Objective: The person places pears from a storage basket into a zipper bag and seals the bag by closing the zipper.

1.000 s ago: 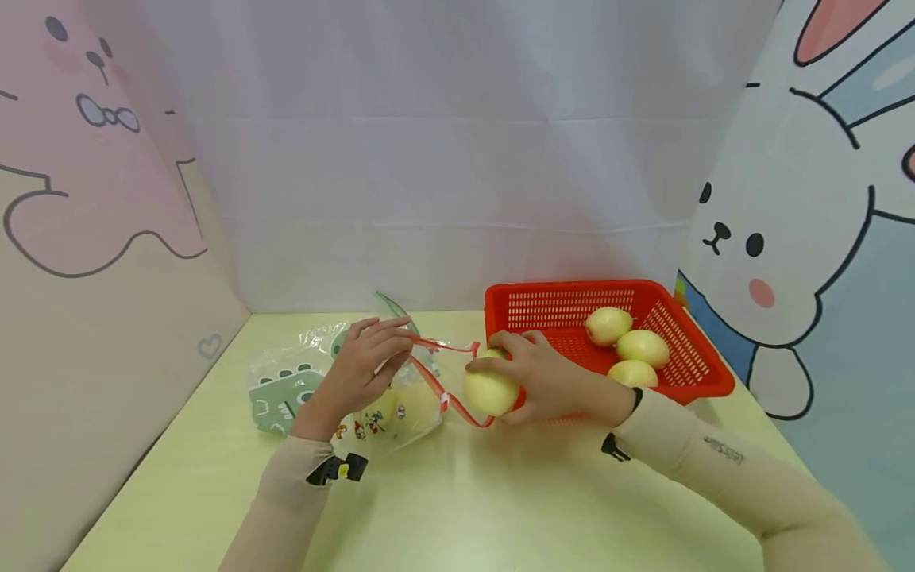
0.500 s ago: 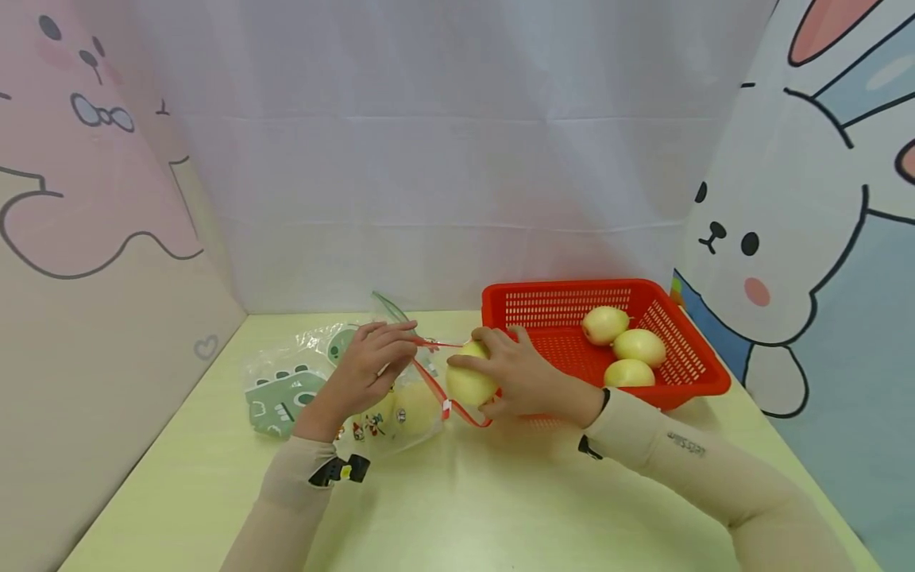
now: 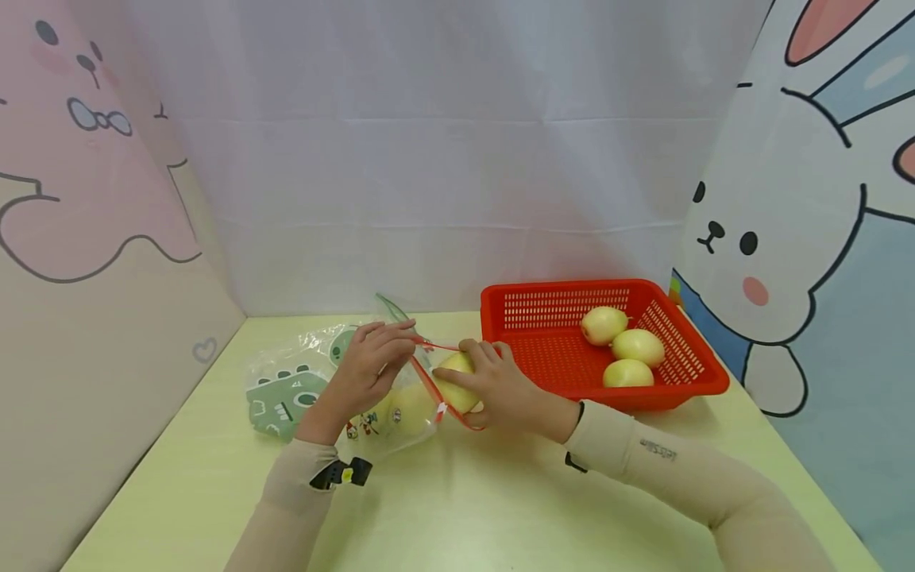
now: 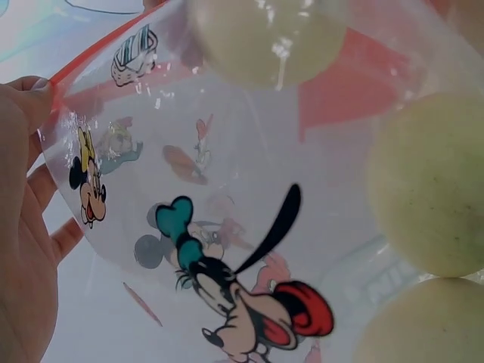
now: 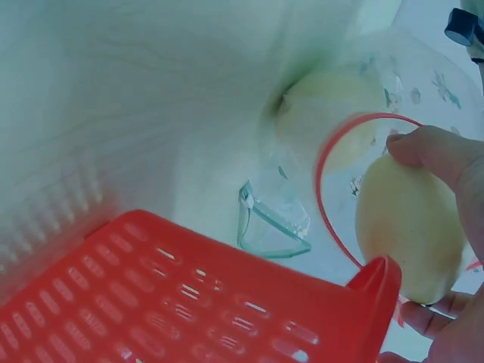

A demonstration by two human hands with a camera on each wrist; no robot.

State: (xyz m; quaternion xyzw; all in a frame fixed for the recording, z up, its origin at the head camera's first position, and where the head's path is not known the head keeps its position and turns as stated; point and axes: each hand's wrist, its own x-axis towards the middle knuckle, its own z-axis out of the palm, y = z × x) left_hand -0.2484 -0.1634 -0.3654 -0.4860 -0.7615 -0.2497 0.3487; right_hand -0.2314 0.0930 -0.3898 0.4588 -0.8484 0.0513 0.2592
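My left hand (image 3: 368, 373) pinches the red rim of a clear zip bag (image 4: 227, 151) with cartoon prints, holding its mouth apart. In my right hand (image 3: 503, 389) is a pale yellow oval fruit (image 5: 408, 227), gripped between thumb and fingers. The fruit is in the bag's mouth, inside the loop of its red zip strip (image 5: 325, 166). More pale fruit (image 4: 431, 181) lies inside the bag, seen through the plastic. A white slider (image 3: 441, 409) sits on the red strip near my right hand.
A red slotted basket (image 3: 550, 349) stands right of the bag, with three pale fruits (image 3: 638, 348) at its right side. Left of my left hand lies a flat clear bag (image 3: 282, 401) with green dinosaur prints. A white curtain (image 3: 443, 159) closes off the back.
My right hand has carried the fruit left, away from the basket and into the bag's mouth. My left hand stays on the rim almost unmoved.
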